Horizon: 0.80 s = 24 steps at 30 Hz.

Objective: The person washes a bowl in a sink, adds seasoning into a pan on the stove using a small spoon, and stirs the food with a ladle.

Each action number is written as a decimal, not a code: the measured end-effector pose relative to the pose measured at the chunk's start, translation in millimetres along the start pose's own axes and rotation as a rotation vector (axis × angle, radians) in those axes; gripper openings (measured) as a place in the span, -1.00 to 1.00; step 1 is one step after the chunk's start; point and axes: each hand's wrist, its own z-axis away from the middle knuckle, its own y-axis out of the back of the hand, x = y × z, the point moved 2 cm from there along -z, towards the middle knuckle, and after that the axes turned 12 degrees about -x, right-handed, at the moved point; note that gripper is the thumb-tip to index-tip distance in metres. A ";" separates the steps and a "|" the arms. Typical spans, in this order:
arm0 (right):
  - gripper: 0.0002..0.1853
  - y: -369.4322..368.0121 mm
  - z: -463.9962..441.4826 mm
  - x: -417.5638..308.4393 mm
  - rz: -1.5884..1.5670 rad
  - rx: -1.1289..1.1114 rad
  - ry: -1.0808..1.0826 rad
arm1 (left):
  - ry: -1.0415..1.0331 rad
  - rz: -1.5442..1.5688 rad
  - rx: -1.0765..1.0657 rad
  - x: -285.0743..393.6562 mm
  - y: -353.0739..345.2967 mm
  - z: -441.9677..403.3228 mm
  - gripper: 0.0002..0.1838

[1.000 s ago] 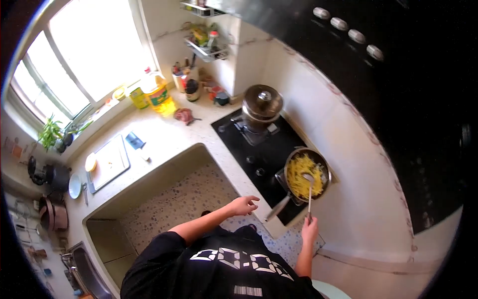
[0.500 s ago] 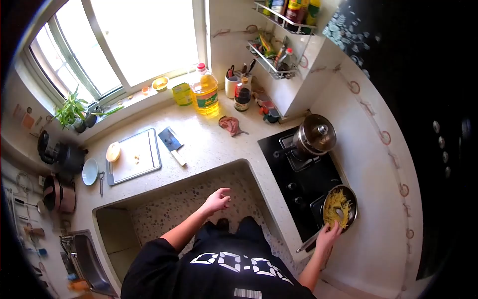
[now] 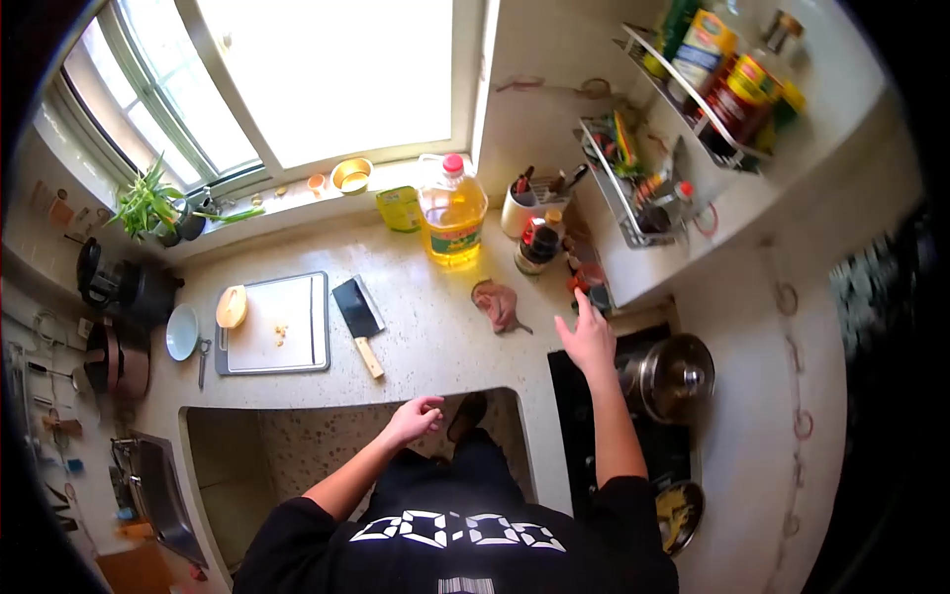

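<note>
My right hand (image 3: 590, 342) stretches forward over the counter beside the stove, fingers extended and nothing in them. Its fingertips are close to a small red and dark-green item (image 3: 591, 284) by the wall; whether they touch it I cannot tell. My left hand (image 3: 414, 421) hangs in front of my body near the counter's front edge, fingers loosely bent and apart, with no object visible in it. A pan (image 3: 699, 520) with yellow strips (image 3: 674, 517) sits on the near burner, partly hidden by my sleeve. A lidded pot (image 3: 676, 378) stands on the far burner.
A cleaver (image 3: 358, 315) lies beside the cutting board (image 3: 277, 342). Farther back are an oil jug (image 3: 453, 213), a dark sauce bottle (image 3: 536, 246), a knife holder (image 3: 524, 210) and a brownish-pink cloth-like item (image 3: 497, 304). Wall racks (image 3: 683, 84) with bottles overhang the right side.
My right hand has left the pan and moved forward to the back of the counter. The view has shifted. My left hand stays in front of my body.
</note>
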 end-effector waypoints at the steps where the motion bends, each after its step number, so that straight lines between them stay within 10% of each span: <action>1: -0.26 -3.7 -38.7 -2.4 0.058 0.068 0.045 | -0.017 -0.011 0.009 13.4 -1.7 1.0 -0.59; 11: -0.51 -19.2 -241.4 -21.1 0.047 0.093 -0.041 | -0.028 -0.046 0.093 63.7 37.3 -15.6 -0.58; 24: -0.73 -0.1 -76.4 -93.7 -0.165 0.276 0.024 | -0.382 -0.248 -0.011 151.9 90.1 -35.2 -0.48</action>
